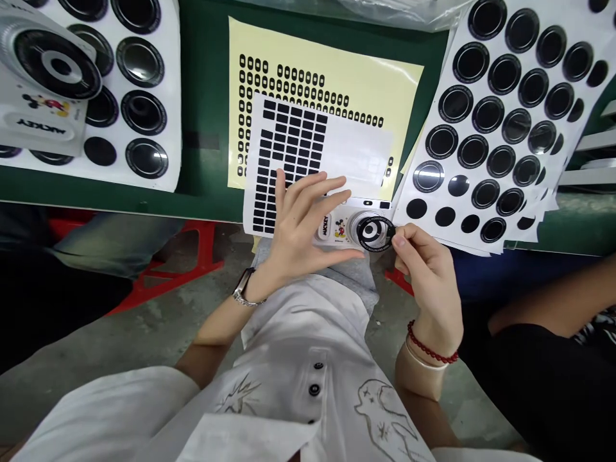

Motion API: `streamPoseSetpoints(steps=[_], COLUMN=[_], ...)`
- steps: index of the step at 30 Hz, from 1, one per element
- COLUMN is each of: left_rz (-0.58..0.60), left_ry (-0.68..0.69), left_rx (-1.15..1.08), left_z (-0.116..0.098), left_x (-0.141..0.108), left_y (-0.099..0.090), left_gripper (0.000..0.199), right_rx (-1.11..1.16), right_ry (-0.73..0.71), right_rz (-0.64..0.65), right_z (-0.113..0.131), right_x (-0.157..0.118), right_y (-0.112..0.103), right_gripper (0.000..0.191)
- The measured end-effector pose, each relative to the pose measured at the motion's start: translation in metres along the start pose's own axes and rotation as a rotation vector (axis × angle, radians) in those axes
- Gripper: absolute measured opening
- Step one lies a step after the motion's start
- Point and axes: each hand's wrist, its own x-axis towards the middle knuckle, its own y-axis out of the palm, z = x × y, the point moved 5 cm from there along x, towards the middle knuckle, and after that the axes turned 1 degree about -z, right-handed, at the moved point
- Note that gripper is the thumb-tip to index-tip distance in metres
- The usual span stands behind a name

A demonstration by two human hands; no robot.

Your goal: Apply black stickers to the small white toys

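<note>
My left hand (301, 224) spreads over a white Mickey-printed device (334, 228), gripping it between fingers and thumb above my lap. My right hand (426, 273) pinches a black ring sticker (373, 232) at its edge. The ring lies over or just above the device's round silver disc (360, 224), and I cannot tell if they touch. Beyond my left fingers lies a white sheet of black rectangular stickers (283, 147), partly covering a yellow sheet of small black rounded stickers (308, 61).
Stacked sheets of black round stickers (500, 128) lie on the right, with another sheet (139, 96) at left under a second Mickey device (52, 64). The green table edge (96, 192) runs across. A seated person's arm (553, 292) shows at right, above a red frame (168, 273) and concrete floor.
</note>
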Motion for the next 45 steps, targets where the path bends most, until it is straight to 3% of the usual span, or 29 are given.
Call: streamPoseSetpoints(steps=[5, 10, 16, 20, 27, 31, 42, 45], left_rz=[0.028, 0.004, -0.042, 0.008, -0.105, -0.214, -0.198, -0.196], left_ry=[-0.020, -0.029, 0.087, 0.054, 0.147, 0.197, 0.178, 0.175], left_rx=[0.000, -0.024, -0.079, -0.041, -0.039, -0.119, -0.159, -0.157], left_z=[0.009, 0.009, 0.006, 0.006, 0.005, 0.005, 0.005, 0.006], left_x=[-0.010, -0.010, -0.010, -0.010, -0.010, -0.009, -0.010, -0.010], left_y=[0.006, 0.010, 0.010, 0.012, 0.011, 0.011, 0.011, 0.010], left_gripper=[0.061, 0.039, 0.020, 0.025, 0.023, 0.021, 0.022, 0.022], right_rx=[-0.025, -0.067, -0.209, -0.139, 0.120, 0.047, -0.168, -0.159], right_ry=[0.037, 0.055, -0.009, 0.038, 0.093, 0.054, -0.053, -0.066], right_rz=[0.004, -0.034, -0.137, -0.132, -0.091, -0.156, -0.315, -0.300], right_z=[0.000, 0.003, 0.006, -0.001, -0.012, -0.014, -0.005, -0.008], right_x=[0.003, 0.003, 0.000, -0.001, 0.000, -0.001, -0.007, -0.006], right_y=[0.005, 0.008, 0.007, 0.010, 0.018, 0.017, 0.018, 0.020], right_gripper=[0.043, 0.035, 0.025, 0.026, 0.039, 0.036, 0.025, 0.023])
